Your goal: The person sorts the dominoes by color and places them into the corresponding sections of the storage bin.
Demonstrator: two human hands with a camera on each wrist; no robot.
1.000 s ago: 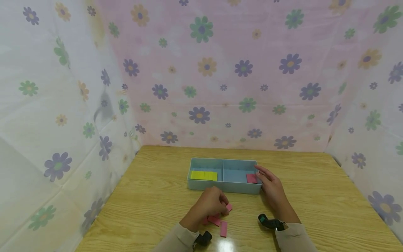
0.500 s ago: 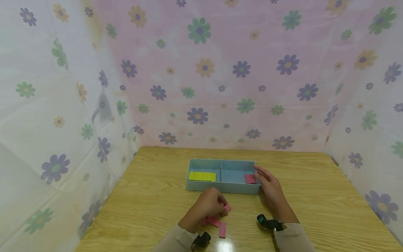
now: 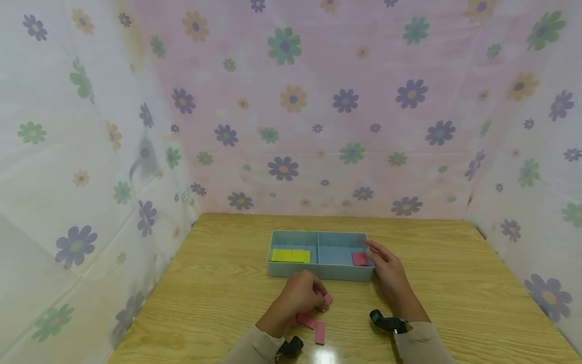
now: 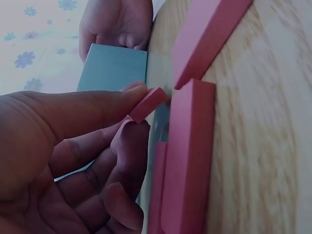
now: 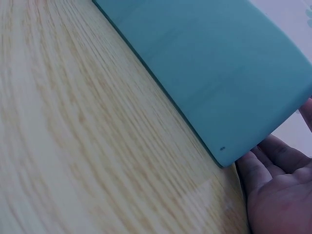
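Note:
My left hand (image 3: 300,294) is low over the table in front of the box, pinching a small pink block (image 4: 149,105) between thumb and fingertips. Several loose pink blocks (image 3: 320,333) lie on the table beneath and beside that hand. The light-blue two-part box (image 3: 318,271) stands just beyond. My right hand (image 3: 392,275) holds its right end, with thumb and finger at the rim; in the right wrist view, other fingers lie along the outside of the end wall. Pink pieces (image 3: 359,259) sit in the right compartment's front corner, partly hidden by the thumb.
Yellow pieces (image 3: 291,256) lie in a row along the front of the box's left compartment. A wood-grain table (image 3: 218,283) carries everything. Flower-printed cloth (image 3: 291,126) rises behind the table and on both sides. Black wrist cameras (image 3: 386,321) are strapped at both sleeves.
The head view has shifted slightly, so the scene sits a little further left. Both hands keep nearly the same places, the left still pinching its pink block.

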